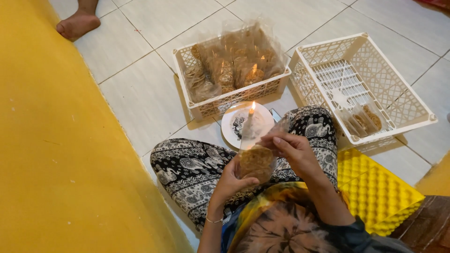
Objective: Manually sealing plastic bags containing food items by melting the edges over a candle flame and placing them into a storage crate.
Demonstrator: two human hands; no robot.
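1. Head view: left hand cups bag of crackers from below, fingers curled round it; right hand pinches the bag's open top.
2. Candle on plate, 12 o'clock of bag: film held too close could melt or scorch fingertips.
3. Full crate, 12 o'clock beyond flame: its plastic could catch.

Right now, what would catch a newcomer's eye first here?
The lit candle on a white plate at centre, with both hands holding a clear bag of crackers beside it. Behind stands a white crate full of such bags; a nearly empty crate sits at right.
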